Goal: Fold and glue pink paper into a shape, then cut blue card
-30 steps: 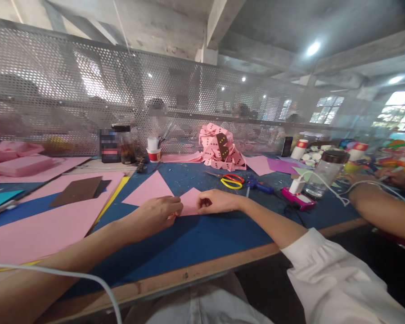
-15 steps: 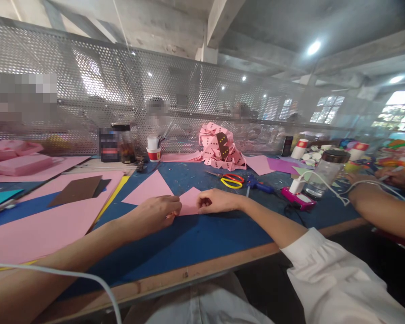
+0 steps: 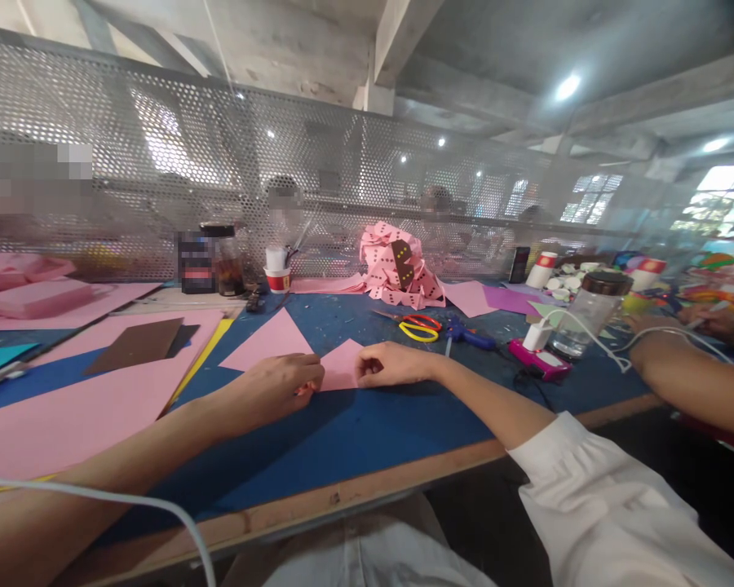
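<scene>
Small pink paper (image 3: 341, 364): lies on the tabletop (image 3: 342, 436) between your hands, set back from the front edge, with one corner pointing toward the back edge.
Left hand (image 3: 286, 381): your fingers curl at the paper's left side; whether they pinch it, I cannot tell.
Right hand (image 3: 396, 364): your fingers curl inward at the paper's right side; contact shows, but a grip cannot be told.
Triangular pink sheet (image 3: 272, 336): just beyond your left hand, partly hidden by it.
Scissors (image 3: 417, 327): past your right hand, toward the back edge, blades pointing left.
Blue glue gun (image 3: 474, 337): just right of the scissors.
Dotted pink paper model (image 3: 386, 265): near the back edge, bearing one brown piece with yellow dots.
Large pink sheets (image 3: 98, 424): to your left, reaching toward the front edge, a brown sheet (image 3: 135, 346) on top.
Magenta power strip (image 3: 539, 360): off to your right, near the lidded jar (image 3: 589, 314).
</scene>
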### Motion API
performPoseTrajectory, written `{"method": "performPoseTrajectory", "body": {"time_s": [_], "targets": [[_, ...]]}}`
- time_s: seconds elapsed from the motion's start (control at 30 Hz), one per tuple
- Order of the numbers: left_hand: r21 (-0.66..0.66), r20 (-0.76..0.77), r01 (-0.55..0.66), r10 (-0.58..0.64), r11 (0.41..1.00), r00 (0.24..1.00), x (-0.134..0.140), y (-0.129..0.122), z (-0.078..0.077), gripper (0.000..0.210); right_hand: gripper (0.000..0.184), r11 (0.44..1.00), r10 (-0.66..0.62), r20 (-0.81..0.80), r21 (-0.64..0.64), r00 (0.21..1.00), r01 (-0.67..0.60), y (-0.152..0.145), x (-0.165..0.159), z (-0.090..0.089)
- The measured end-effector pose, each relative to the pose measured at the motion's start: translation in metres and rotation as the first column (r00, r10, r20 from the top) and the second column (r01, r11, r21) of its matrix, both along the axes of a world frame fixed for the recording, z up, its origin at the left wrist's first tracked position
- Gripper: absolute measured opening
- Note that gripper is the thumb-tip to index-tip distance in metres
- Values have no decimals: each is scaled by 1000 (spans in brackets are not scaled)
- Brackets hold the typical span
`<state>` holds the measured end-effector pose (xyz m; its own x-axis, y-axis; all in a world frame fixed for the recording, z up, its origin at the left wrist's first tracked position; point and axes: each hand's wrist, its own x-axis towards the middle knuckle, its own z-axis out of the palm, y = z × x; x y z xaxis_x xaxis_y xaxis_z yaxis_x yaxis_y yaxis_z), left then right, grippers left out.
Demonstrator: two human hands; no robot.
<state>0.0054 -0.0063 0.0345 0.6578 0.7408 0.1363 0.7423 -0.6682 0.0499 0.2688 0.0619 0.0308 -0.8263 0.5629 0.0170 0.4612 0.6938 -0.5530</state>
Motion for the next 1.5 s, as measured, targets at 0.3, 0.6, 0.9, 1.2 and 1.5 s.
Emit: {"method": "performPoseTrajectory", "body": {"time_s": [0.3,0.6,0.9,1.2,1.5], "targets": [[7,20,5,-5,1000,1000,-3,1,-2,17,13,1000,1,0,-5,1000,-1,-2,0,2],[14,46,-5,5,1000,999,-10,0,-3,17,13,1000,-2,1,3,1000,2,0,0,0],[32,57,3,-5,999,998,-9,-2,-2,19,12,1000,-2,-7,0,1000,2,0,-1,0],[24,69,-10,8,1000,998,-10,-1,-4,18,11,1000,0,-5,7,1000,0,0,-1,-1],[6,60,-23,23,1000,998,-11,-1,-1,16,13,1000,1,-3,6,1000,-1,1,-1,-1]]}}
